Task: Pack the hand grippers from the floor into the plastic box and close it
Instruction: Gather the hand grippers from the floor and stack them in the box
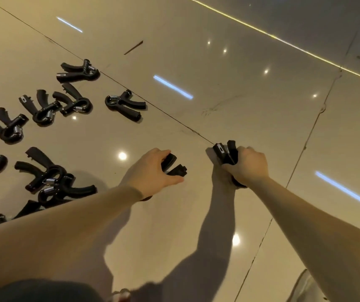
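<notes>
My left hand [152, 171] grips a black hand gripper [174, 166] low over the floor, its two handles poking out to the right of my fingers. My right hand [247, 165] holds another black hand gripper [224, 152] squeezed in the fist, handle ends sticking up at the left. Several more black hand grippers with metal springs lie scattered on the floor at the left, such as one [124, 104] near the tile joint and one [77, 70] farther back. The plastic box is out of view.
The floor [229, 88] is glossy beige tile with dark joints and bright light reflections. A pale object [305, 286] shows at the bottom right corner. Dark clothing fills the bottom left edge.
</notes>
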{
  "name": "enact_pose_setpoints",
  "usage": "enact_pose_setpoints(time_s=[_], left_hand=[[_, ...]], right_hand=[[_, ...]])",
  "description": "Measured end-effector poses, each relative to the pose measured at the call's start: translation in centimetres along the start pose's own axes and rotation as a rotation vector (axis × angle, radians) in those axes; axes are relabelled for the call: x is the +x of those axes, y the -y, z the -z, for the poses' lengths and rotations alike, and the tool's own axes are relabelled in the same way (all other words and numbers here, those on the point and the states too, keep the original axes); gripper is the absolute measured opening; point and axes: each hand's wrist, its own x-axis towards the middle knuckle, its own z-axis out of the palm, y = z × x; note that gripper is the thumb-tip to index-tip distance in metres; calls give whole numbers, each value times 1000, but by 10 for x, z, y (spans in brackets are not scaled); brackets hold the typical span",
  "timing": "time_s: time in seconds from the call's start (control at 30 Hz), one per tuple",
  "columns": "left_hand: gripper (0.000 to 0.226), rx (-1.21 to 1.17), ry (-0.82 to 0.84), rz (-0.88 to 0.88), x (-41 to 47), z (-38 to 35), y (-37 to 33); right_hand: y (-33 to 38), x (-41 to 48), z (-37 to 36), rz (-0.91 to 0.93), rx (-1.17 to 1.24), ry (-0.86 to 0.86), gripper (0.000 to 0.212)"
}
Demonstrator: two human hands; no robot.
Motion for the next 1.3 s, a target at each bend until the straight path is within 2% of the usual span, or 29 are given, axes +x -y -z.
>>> enact_pose_setpoints(time_s=[0.07, 0.2, 0.43, 0.53, 0.6, 0.7, 0.9, 1.03, 1.1, 1.3], left_hand=[[98, -49, -6, -56, -17, 18, -17], [92, 3, -75, -214, -65, 56, -67], [86, -35, -157, -406, -187, 118, -158], [82, -73, -178, -467, -245, 132, -193], [70, -91, -189, -509, -284, 136, -214], [56, -117, -202, -534, -341, 132, -241], [63, -158, -200, -569, -461, 108, -299], [39, -154, -155, -561, -534, 81, -334], [35, -159, -141, -554, -566, 64, -349], [63, -215, -95, -531, -634, 10, -386]], right_hand=[[2, -27, 16, 25, 56, -24, 44], [5, -80, 63, 65, 203, -83, 48], [-5, -198, 155, 140, 340, -190, 59], [-13, -264, 190, 175, 424, -210, 70], [-20, -313, 210, 217, 434, -212, 77], [-33, -389, 231, 247, 387, -218, 79], [-71, -541, 259, 287, 440, -276, 74], [-103, -634, 269, 279, 459, -317, 76], [-120, -674, 270, 254, 469, -324, 75], [-177, -777, 261, 154, 460, -325, 81]])
